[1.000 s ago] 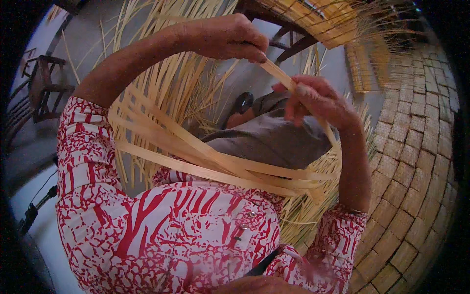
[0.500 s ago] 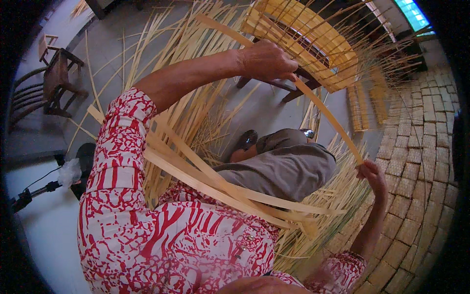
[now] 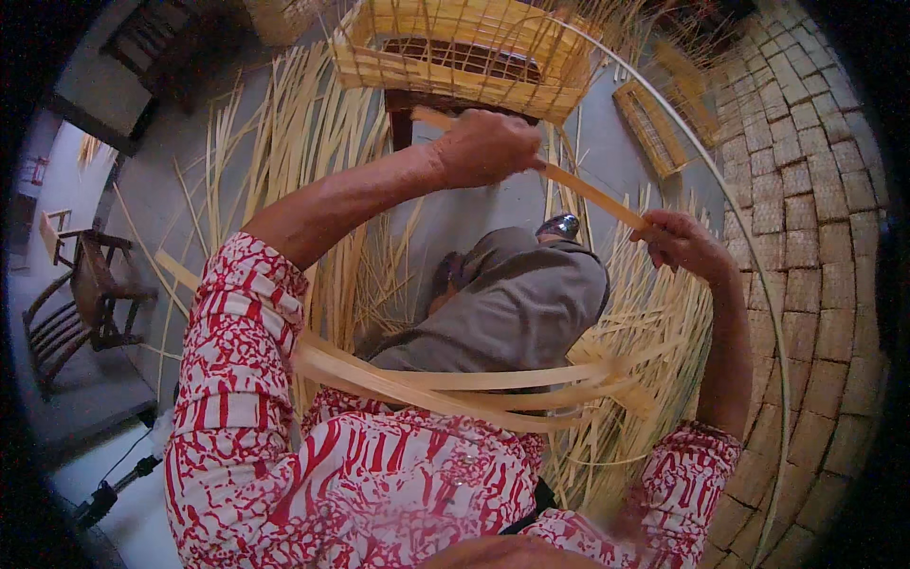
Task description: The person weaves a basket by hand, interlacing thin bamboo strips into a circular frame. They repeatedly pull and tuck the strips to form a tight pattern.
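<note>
A flat bamboo strip stretches between my hands above my lap. My left hand is closed around it, and the strip's free end sticks out on the left. At its right end my right hand pinches it, fingers bent. Several wide pale strips lie across my lap over grey trousers. Just beyond my left hand is a partly woven yellow basket with an open lattice, resting on a dark wooden stool.
Loose bamboo strips cover the floor at the left, with more at the right. A long thin strip arcs down the right side. Beyond it are rows of woven blocks. A small yellow woven piece and a wooden chair stand farther off.
My right hand has moved up and closer to my left, so less strip spans between them. The view has shifted, and the long thin strip now arcs at the right.
</note>
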The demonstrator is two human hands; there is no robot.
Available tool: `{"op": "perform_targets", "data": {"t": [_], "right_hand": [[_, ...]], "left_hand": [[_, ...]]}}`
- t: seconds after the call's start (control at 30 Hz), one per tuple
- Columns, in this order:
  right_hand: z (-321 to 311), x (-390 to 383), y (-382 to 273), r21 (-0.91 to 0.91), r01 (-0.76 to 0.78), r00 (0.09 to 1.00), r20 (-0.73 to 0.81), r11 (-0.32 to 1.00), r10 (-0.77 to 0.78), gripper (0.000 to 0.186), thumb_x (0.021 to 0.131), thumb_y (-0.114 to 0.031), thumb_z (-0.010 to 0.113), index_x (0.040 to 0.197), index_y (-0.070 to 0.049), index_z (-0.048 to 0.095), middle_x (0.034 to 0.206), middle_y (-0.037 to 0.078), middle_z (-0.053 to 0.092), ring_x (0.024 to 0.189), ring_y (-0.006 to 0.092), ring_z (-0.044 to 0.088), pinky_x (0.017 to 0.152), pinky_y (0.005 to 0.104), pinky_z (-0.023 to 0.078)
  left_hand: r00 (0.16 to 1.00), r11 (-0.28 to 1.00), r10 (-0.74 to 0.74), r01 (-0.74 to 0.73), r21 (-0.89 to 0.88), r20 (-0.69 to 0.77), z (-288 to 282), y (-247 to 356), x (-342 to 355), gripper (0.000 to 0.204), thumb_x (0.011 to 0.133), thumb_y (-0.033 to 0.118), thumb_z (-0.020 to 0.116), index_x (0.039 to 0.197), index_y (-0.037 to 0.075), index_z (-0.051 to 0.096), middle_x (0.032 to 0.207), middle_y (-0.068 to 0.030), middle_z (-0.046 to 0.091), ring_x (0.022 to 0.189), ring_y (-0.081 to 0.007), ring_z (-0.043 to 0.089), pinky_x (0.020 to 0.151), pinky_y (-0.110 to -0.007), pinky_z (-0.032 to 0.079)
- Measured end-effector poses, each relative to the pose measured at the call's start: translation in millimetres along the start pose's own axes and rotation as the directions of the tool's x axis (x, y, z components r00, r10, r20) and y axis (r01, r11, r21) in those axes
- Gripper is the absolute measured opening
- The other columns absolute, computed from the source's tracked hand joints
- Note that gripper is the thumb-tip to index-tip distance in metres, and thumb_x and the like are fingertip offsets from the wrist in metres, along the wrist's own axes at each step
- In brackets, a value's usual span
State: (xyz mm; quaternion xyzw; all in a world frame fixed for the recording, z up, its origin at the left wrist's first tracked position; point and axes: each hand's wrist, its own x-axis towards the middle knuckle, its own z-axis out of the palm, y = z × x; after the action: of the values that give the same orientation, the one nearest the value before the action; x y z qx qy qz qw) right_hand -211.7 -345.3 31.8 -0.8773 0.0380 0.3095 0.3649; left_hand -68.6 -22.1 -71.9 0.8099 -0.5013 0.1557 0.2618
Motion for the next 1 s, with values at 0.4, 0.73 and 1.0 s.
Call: {"op": "perform_targets", "data": {"t": [0.4,0.73,1.0], "right_hand": [[23.5,-15.6,97.1,0.154,0.016,0.982,-0.187,0.988,0.014,0.02,0.097,-0.022,0.057,0.095,-0.004,0.065,0.072,0.001,0.061,0.057,0.0095,0.054,0.052,0.0258,0.045],[17.1,-32.8,118.0,0.227,-0.004,0.957,-0.282,0.974,0.069,0.023,0.096,-0.029,0.061,0.095,-0.007,0.067,0.064,0.0,0.059,0.053,0.0057,0.052,0.044,0.0226,0.035],[28.8,-37.0,117.2,0.202,0.016,0.949,-0.313,0.979,0.049,0.025,0.097,-0.03,0.059,0.096,-0.006,0.067,0.064,-0.001,0.058,0.053,0.0061,0.051,0.046,0.0228,0.036]], "left_hand": [[0.902,0.895,-0.36,0.262,-0.361,-0.237,-65.6,-18.4,44.9,0.032,0.079,0.032,0.075,0.092,0.002,0.073,0.084,-0.0147,0.07,0.075,-0.0283,0.07,0.072,-0.037,0.055],[0.916,0.908,-0.401,0.394,-0.143,-0.022,-38.5,-24.2,87.9,0.089,0.081,0.039,0.072,0.135,-0.019,0.034,0.122,-0.036,0.054,0.11,-0.0428,0.059,0.093,-0.041,0.048],[0.923,0.959,-0.215,0.137,-0.248,-0.32,-48.6,-28.7,96.5,0.056,0.08,0.038,0.076,0.116,-0.001,0.059,0.103,-0.0183,0.067,0.091,-0.0333,0.067,0.082,-0.042,0.054]]}}
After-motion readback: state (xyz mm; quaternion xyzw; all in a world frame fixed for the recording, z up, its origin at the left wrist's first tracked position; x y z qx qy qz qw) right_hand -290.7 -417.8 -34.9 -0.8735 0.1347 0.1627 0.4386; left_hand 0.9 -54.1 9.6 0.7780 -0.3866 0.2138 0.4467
